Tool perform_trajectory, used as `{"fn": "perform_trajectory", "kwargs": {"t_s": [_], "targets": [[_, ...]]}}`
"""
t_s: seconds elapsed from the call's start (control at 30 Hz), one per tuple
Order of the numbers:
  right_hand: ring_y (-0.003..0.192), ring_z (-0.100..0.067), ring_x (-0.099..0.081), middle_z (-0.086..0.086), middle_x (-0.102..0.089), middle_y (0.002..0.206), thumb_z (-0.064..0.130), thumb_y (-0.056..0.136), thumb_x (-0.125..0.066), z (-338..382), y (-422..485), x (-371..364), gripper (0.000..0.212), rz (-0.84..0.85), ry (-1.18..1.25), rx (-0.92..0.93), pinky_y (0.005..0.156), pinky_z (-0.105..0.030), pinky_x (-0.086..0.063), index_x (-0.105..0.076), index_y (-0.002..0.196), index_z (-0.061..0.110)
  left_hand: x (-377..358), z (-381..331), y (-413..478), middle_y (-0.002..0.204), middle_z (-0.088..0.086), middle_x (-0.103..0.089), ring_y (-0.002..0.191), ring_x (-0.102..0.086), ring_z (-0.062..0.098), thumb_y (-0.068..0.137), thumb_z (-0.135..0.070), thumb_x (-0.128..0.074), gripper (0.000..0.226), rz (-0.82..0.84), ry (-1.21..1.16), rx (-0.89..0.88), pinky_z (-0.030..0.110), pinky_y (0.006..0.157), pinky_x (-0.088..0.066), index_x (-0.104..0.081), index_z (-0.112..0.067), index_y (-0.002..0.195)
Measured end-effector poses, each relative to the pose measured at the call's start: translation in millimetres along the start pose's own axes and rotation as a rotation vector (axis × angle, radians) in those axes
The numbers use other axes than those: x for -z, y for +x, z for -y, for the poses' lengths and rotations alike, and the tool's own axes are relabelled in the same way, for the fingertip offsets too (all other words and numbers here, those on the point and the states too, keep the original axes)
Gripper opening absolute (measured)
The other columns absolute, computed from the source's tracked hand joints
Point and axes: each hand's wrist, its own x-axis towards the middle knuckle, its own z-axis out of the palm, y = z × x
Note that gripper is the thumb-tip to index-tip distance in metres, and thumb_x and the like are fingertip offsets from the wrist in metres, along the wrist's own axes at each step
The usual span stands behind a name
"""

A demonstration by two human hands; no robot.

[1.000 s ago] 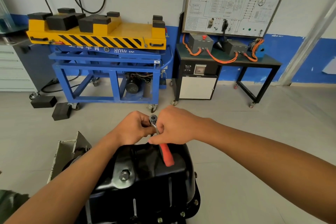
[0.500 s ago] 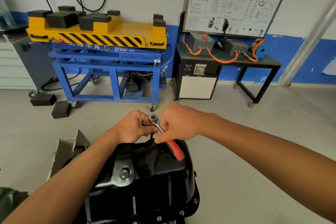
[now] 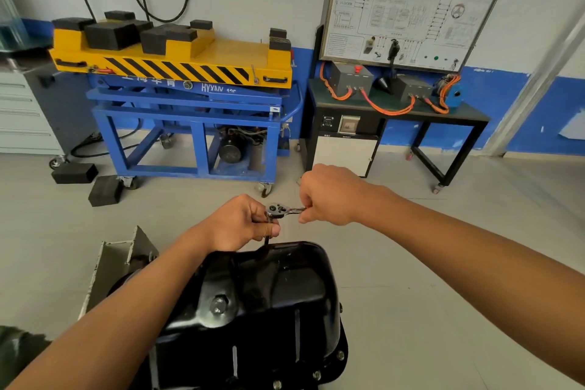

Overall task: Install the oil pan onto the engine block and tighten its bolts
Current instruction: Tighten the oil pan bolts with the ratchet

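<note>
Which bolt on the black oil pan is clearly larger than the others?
The large hex bolt on the oil pan's slanted side; the small bolts sit in a row along its bottom flange.

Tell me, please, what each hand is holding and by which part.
Both hold the chrome ratchet wrench: the right hand grips its handle close to the head; the left hand pinches the dark extension shaft just below the head.

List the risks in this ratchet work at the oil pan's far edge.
1. The extension drops behind the far rim of the oil pan, so its tip and the bolt are hidden; it may sit crooked and slip.
2. Only the left hand steadies it under the ratchet; a hard pull by the right hand may tilt it.
</note>
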Motion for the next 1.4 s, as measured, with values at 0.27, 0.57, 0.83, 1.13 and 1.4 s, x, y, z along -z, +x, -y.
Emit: {"fn": "perform_trajectory", "kwargs": {"t_s": [0.27,0.57,0.83,1.13,1.4], "targets": [[0.055,-0.018,-0.052,-0.004,-0.060,0.061,0.041,0.085,-0.074,-3,9,0,0.035,-0.007,0.009,0.020,0.051,-0.028,-0.037,-0.069,0.068,0.012,0,4,3,0.077,0.020,-0.072,0.065,-0.056,0.017,0.083,-0.025,-0.081,0.023,0.009,-0.006,-0.006,0.031,0.066,-0.048,-0.078,-0.002,0.086],[0.056,-0.018,-0.047,0.001,-0.046,0.058,0.031,0.089,-0.072,6,22,11,0.029,0.034,-0.037,0.058,0.056,-0.033,-0.042,-0.068,0.070,0.010,0,11,8,0.083,0.016,-0.075,0.071,-0.063,0.014,0.083,-0.019,-0.081,0.011,0.035,-0.049,-0.017,0.040,0.078,-0.058,-0.080,-0.009,0.084],[0.067,-0.028,-0.056,-0.006,-0.052,0.071,0.023,0.094,-0.062,10,25,7,0.023,-0.007,-0.085,0.069,0.061,-0.041,-0.048,-0.065,0.078,0.007,-2,11,6,0.084,0.005,-0.078,0.077,-0.070,0.014,0.086,-0.018,-0.078,0.010,0.003,-0.056,-0.020,0.039,0.080,-0.059,-0.079,-0.009,0.089],[0.062,-0.022,-0.049,0.000,-0.042,0.066,0.039,0.100,-0.050,5,2,3,0.039,0.024,-0.088,0.055,0.058,-0.037,-0.045,-0.043,0.068,0.020,-5,8,5,0.076,0.002,-0.076,0.075,-0.070,0.030,0.090,-0.022,-0.075,0.012,-0.081,0.037,-0.022,0.049,0.077,-0.059,-0.079,-0.017,0.080],[0.045,-0.017,-0.048,-0.004,-0.053,0.045,0.040,0.099,-0.053,20,-15,3,0.053,0.008,0.111,0.098,0.052,-0.034,-0.048,-0.061,0.056,0.010,-4,3,1,0.080,0.024,-0.072,0.077,-0.064,0.050,0.091,-0.023,-0.074,0.017,-0.113,0.023,-0.018,0.060,0.073,-0.056,-0.078,-0.009,0.082]]}}
